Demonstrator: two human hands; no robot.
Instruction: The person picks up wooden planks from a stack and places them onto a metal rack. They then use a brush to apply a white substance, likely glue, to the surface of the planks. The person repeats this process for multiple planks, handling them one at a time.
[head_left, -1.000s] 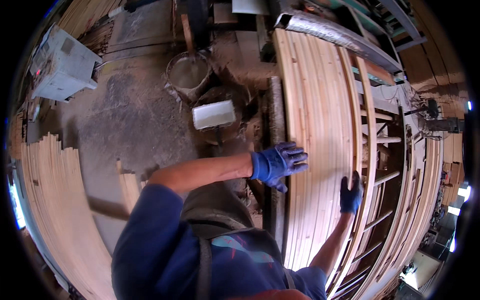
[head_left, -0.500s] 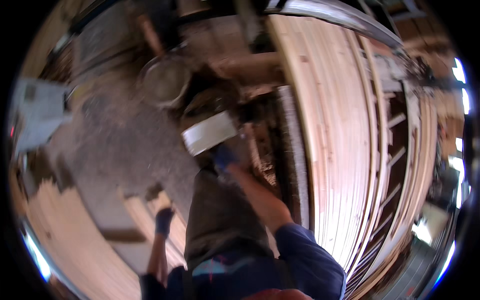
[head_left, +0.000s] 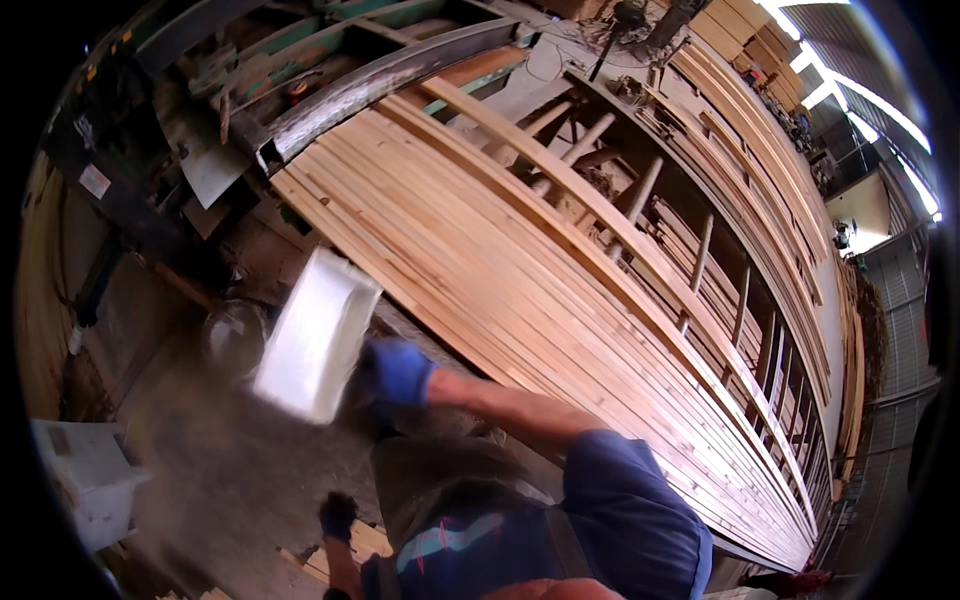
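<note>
A: Right glove (head_left: 397, 372) noted as bright blue; left glove (head_left: 337, 515) dark, near black.

B: Confirmed. White rectangular tray (head_left: 316, 335) just beside the right glove, plain, no pattern. Sleeve (head_left: 630, 510) recorded as mid blue; apron (head_left: 450, 480) olive-grey with a teal strap across it.

A: Stacked boards (head_left: 540, 290) logged as pale tan to orange-brown, striped lengthwise by their edges and grain. Floor (head_left: 230, 470) dull grey-brown, dusty.

B: Metal beam (head_left: 390, 85) above the stack grey with worn patches; frame behind it green. Box (head_left: 85, 480) at lower left pale grey-white.
</note>
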